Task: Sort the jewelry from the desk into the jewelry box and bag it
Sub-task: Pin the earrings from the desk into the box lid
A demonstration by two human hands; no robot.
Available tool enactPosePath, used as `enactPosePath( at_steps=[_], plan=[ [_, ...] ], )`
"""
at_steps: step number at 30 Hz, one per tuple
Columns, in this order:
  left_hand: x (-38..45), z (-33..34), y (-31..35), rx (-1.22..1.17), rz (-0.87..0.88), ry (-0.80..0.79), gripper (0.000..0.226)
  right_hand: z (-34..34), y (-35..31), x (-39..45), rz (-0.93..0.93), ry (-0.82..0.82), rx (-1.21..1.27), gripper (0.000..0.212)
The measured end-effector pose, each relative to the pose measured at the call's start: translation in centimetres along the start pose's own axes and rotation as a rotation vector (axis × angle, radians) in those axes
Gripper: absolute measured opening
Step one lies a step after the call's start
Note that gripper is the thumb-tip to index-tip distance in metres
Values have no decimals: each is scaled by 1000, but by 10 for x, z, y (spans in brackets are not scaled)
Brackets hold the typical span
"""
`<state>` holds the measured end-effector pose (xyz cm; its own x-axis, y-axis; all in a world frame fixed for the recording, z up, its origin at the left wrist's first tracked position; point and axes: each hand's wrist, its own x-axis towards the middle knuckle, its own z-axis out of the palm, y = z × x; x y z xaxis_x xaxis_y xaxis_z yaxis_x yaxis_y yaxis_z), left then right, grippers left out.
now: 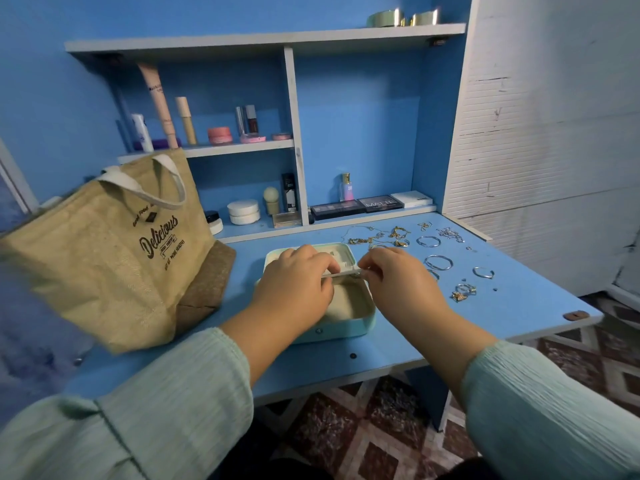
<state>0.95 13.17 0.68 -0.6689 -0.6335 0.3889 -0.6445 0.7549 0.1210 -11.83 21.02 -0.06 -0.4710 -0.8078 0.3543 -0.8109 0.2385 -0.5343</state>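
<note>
Jewelry box [349,318], pale green, open, set on the blue worktop [519,306] just in front of the person; lid laid back toward the shelves. A thin pale bar [341,274] across the middle of the box is pinched at its left end by the left hand [298,282] and at its right end by the right hand [394,278], fingers of both curled onto it; whether it is a divider or a small tray edge cannot be told. Something fine and gold seems caught at the right fingertips, too small to be sure. Step judged: a piece is being seated at the bar, early in the sort. It is best done with the bar held level and steady by one hand while the piece is fed by the other, so chains are not tangled or dragged out. The front compartment, beige-lined, appears bare where visible; the rear part is hidden by the hands. Unsorted pieces lie on the worktop to the right: gold chains [384,239], silver hoops [438,262], a silver chain [450,233], a cluster of rings [464,292]. The burlap bag [104,258] stands to the left, leaning, just beside the box; its contents cannot be seen.
</note>
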Motion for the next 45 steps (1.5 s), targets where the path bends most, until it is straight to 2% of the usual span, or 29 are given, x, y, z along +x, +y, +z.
enactPosePath(
  at_steps=[6, 12, 18, 22, 26, 31, 37, 40, 45],
  plan=[
    [-1, 5, 6, 15, 4, -8, 25, 2, 9, -2, 6, -32, 97, 17],
    [-2, 10, 18, 56, -71, -34, 30, -3, 19, -1, 260, -152, 566, 10],
    [-3, 11, 27, 61, -98, -91, 29, -11, 25, 2, 345, -228, 671, 10],
    [-1, 10, 39, 80, -61, -96, 27, -23, 35, 5, 357, -221, 610, 9],
    [8, 16, 58, 88, 13, -81, 28, -42, 51, 6, 345, -237, 427, 16],
    [31, 28, 96, -18, 78, -168, 28, -72, 90, 10, 327, -220, 192, 23],
    [63, 62, 132, -144, 52, -244, 28, -99, 146, 21, 310, -240, -148, 15],
    [76, 79, 138, -144, 9, -232, 30, -103, 170, 25, 324, -256, -186, 13],
    [87, 94, 139, -63, 5, -220, 28, -93, 200, 39, 245, -281, -270, 22]
  ],
)
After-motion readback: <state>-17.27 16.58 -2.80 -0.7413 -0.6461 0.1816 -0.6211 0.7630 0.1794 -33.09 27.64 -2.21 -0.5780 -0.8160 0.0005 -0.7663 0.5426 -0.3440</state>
